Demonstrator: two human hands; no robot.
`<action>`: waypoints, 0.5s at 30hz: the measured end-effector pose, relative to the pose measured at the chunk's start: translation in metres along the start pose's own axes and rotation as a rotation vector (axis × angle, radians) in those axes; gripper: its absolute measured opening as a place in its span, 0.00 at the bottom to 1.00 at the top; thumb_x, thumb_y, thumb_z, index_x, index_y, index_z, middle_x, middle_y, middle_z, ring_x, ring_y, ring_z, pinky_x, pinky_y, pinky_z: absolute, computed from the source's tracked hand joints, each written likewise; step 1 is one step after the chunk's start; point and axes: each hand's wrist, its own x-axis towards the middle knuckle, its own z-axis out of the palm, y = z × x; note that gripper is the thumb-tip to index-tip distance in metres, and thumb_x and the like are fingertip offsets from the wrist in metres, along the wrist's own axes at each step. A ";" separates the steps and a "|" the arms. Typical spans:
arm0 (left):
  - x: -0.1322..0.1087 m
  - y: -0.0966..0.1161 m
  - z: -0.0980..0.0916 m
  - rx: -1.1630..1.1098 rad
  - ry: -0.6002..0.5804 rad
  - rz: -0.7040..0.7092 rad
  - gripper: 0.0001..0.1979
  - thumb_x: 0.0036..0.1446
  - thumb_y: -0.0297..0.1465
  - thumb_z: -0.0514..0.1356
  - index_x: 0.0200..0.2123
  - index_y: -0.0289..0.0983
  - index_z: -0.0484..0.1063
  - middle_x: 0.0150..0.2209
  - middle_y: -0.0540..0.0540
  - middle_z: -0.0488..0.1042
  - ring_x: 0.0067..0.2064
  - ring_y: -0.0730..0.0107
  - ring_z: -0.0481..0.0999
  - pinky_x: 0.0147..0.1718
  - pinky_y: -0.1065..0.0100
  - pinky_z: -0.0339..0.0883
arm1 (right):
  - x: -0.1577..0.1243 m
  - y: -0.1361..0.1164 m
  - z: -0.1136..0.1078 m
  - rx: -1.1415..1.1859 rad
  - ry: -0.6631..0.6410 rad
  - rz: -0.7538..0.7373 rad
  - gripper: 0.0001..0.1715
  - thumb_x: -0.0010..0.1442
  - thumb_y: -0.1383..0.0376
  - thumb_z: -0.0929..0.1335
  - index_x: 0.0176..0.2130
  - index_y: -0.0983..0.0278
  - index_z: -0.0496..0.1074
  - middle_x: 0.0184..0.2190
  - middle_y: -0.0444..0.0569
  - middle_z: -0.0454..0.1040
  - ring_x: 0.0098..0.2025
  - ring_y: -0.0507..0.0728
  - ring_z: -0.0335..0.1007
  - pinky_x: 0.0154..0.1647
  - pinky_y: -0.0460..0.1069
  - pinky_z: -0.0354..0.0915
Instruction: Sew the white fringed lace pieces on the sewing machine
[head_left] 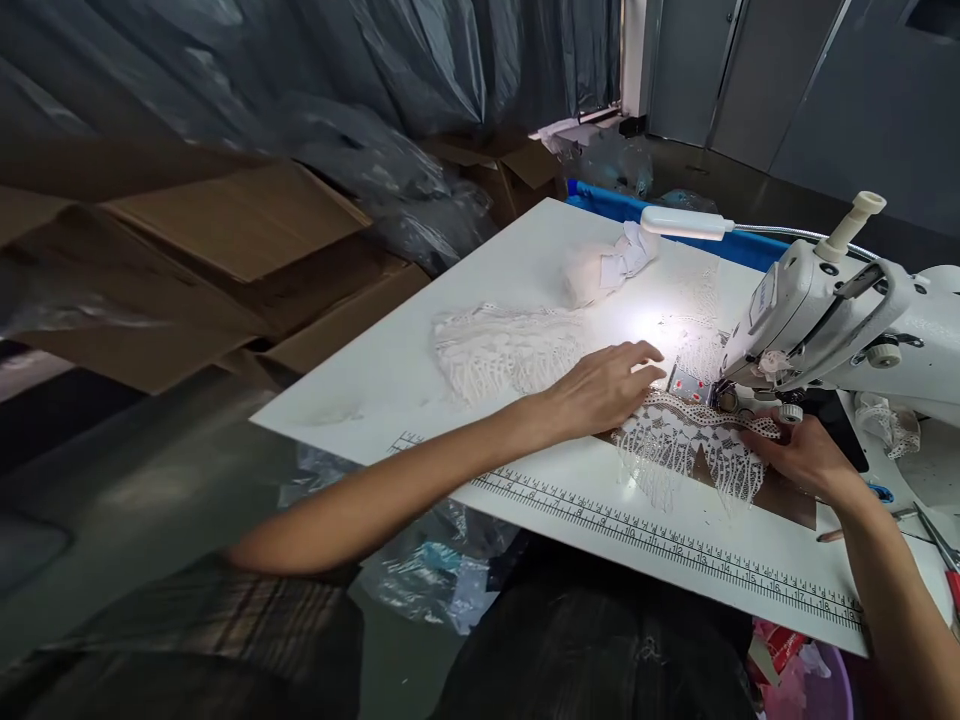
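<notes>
A strip of white fringed lace trim lies across the front of the sewing machine, its upper edge close to the needle area. My left hand rests at the left end of the trim, fingers stretched and apart. At the other end my right hand pinches the lace between thumb and fingers; part of its grip is hidden. Beneath the fringe shows a brown flat piece. More white fringed lace lies in a pile left of my left hand.
A white bundle sits at the back of the white table under a lit lamp. A printed ruler runs along the front edge. Red-handled scissors lie far right. Cardboard boxes stand left.
</notes>
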 end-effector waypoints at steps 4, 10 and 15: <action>0.008 -0.007 0.013 -0.046 -0.072 0.258 0.10 0.67 0.27 0.54 0.42 0.36 0.76 0.45 0.42 0.78 0.43 0.66 0.77 0.43 0.61 0.70 | -0.002 0.001 0.001 -0.048 0.027 -0.017 0.21 0.47 0.48 0.69 0.25 0.63 0.70 0.17 0.41 0.63 0.22 0.51 0.57 0.23 0.48 0.53; 0.003 0.000 0.015 -0.229 -0.064 0.247 0.13 0.66 0.38 0.57 0.42 0.35 0.77 0.47 0.40 0.78 0.45 0.62 0.77 0.46 0.58 0.67 | -0.007 0.007 0.013 0.235 0.030 0.081 0.24 0.39 0.48 0.74 0.24 0.61 0.64 0.17 0.38 0.62 0.20 0.48 0.55 0.20 0.46 0.53; 0.000 0.009 -0.001 -0.627 -0.153 -0.182 0.29 0.66 0.51 0.50 0.54 0.32 0.69 0.40 0.40 0.77 0.35 0.68 0.76 0.32 0.67 0.68 | -0.014 -0.031 0.034 0.627 -0.138 0.159 0.33 0.35 0.48 0.78 0.34 0.63 0.68 0.21 0.38 0.68 0.19 0.47 0.60 0.19 0.46 0.61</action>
